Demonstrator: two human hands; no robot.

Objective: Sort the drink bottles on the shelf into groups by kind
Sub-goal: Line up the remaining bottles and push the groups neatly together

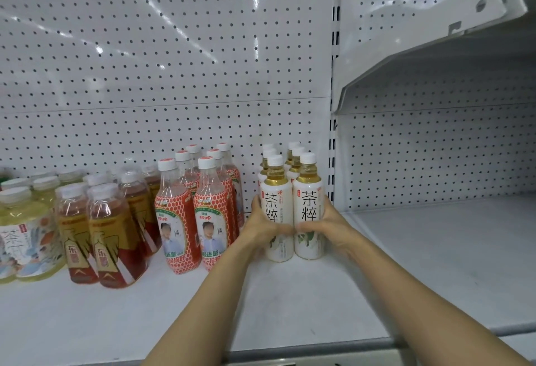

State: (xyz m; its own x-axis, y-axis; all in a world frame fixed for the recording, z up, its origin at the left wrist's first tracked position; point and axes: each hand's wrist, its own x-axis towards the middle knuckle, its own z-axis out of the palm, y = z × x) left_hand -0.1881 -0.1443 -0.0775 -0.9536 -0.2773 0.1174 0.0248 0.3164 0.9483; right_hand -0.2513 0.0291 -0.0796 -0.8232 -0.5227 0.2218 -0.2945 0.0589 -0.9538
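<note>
Several white-labelled tea bottles [293, 180] stand in two rows at the right end of the shelf [290, 302]. My left hand [265, 225] wraps the front left bottle [277, 212] and my right hand [324, 225] wraps the front right bottle [309, 209], with my fingertips meeting between them. To their left stand several red-labelled bottles [185, 214] in two rows, then several amber tea bottles [107, 229], then yellow-green tea bottles [26, 229] at the far left edge.
A white pegboard back wall [162, 81] rises behind the bottles. A slotted upright [335, 104] divides this bay from the neighbouring shelf [452, 249] on the right. An upper shelf [435, 55] overhangs that right bay.
</note>
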